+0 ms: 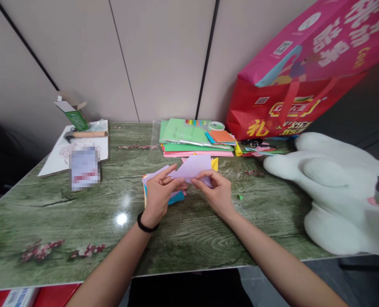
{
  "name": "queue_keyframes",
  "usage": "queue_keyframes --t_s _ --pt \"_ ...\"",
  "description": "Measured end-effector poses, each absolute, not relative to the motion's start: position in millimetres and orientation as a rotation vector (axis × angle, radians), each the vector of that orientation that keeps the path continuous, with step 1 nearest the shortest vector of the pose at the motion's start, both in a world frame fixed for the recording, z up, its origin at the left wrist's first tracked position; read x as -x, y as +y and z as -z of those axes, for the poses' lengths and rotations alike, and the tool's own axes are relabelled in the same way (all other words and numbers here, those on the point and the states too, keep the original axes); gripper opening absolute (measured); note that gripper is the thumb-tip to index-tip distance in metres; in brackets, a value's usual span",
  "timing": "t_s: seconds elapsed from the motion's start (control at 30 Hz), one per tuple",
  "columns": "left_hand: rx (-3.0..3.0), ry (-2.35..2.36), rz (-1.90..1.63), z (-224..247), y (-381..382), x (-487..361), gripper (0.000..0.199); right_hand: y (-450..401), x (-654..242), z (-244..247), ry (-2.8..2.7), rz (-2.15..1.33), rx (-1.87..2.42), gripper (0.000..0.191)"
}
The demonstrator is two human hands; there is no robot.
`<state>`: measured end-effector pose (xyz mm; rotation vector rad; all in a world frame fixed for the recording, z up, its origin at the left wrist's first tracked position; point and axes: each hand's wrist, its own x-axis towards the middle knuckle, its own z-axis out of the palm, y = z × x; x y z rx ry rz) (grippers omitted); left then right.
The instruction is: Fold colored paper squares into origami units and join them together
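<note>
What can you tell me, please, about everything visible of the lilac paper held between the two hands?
The lilac paper looks thin, matte and plain, with no print visible. Its upper left edge slants down toward the left hand, while its upper right corner looks nearly square. It is held up over the green tabletop. The left hand touches its left end; the right hand pinches its lower right. Fingers hide part, so its folds cannot be fully told.

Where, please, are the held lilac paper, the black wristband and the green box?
Lilac paper [197, 164]: head view, flat upper part.
Black wristband [147, 229]: head view, middle of its band.
Green box [77, 120]: head view, its printed side.
</note>
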<state>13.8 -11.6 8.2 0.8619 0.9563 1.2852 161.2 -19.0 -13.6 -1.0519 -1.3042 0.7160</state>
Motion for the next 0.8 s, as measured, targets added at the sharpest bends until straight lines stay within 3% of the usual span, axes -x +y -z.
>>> queue_keyframes --t_s 0.3,0.8 --pt "-0.872 0.842 -1.177 -9.6 -6.0 -5.9 0.046 -16.4 -165.1 13.9 -1.321 -0.640 1.072 0.010" --pt "-0.916 0.823 -1.150 -12.5 -6.3 -3.9 0.051 -16.1 -166.5 14.2 -1.331 -0.603 1.096 0.011"
